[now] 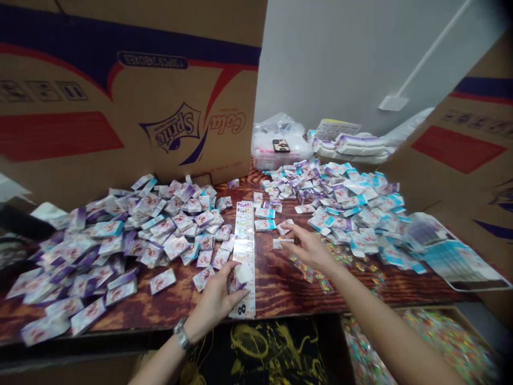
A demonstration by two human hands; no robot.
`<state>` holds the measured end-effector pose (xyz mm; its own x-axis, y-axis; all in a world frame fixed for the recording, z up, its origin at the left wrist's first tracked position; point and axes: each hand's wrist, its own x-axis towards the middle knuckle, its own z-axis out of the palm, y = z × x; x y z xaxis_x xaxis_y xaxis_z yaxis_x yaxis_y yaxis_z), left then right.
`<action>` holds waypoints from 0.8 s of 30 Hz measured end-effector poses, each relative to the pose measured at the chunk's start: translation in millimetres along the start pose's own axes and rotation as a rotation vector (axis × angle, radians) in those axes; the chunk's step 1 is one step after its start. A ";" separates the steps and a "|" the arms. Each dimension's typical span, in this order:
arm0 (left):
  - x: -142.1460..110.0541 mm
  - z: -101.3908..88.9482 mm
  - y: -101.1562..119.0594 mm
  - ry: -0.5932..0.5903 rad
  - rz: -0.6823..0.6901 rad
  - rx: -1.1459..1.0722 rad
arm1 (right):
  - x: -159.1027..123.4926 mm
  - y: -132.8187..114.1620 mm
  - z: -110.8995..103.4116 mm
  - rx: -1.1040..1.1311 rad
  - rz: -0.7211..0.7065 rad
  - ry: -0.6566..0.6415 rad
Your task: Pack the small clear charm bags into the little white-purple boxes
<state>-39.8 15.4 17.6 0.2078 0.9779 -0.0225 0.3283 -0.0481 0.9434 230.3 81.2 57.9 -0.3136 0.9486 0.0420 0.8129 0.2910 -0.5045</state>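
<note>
My left hand, with a metal watch on its wrist, is closed around a small printed box with a white flap, above the lower part of a long sticker sheet. My right hand reaches to the right of that sheet. Its fingers are bent at a small white box, and another small box lies at the index fingertip. The fingers partly hide both boxes. Just beyond sits a blue-ended box.
A large heap of small boxes spreads left, another heap right. Colourful small packets lie near my right forearm. Big cartons stand behind and at right. A phone rests on plastic-wrapped goods. Below is an open box of packets.
</note>
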 end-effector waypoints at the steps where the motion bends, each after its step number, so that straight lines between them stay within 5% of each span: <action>1: 0.6 -0.8 1.4 -0.003 0.023 0.042 | -4.4 -16.6 1.0 0.047 -0.129 0.076; 5: 1.3 -3.0 8.6 -0.050 0.076 0.197 | -16.7 -63.6 9.1 0.081 -0.567 0.207; 10: -1.1 -7.3 8.6 -0.090 0.123 0.280 | -16.3 -70.2 18.3 -0.238 -0.859 0.234; 19: -7.2 -10.6 12.3 -0.136 0.194 0.405 | -15.7 -63.6 17.0 -0.379 -1.060 0.071; 24: -8.8 -6.7 15.1 -0.091 0.192 0.475 | -16.3 -71.5 21.4 -0.171 -0.934 -0.010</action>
<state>-42.8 7.4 34.3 0.3782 0.9216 0.0876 0.6540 -0.3330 0.6793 166.8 42.3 74.8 -0.8768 0.3223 0.3567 0.2921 0.9465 -0.1373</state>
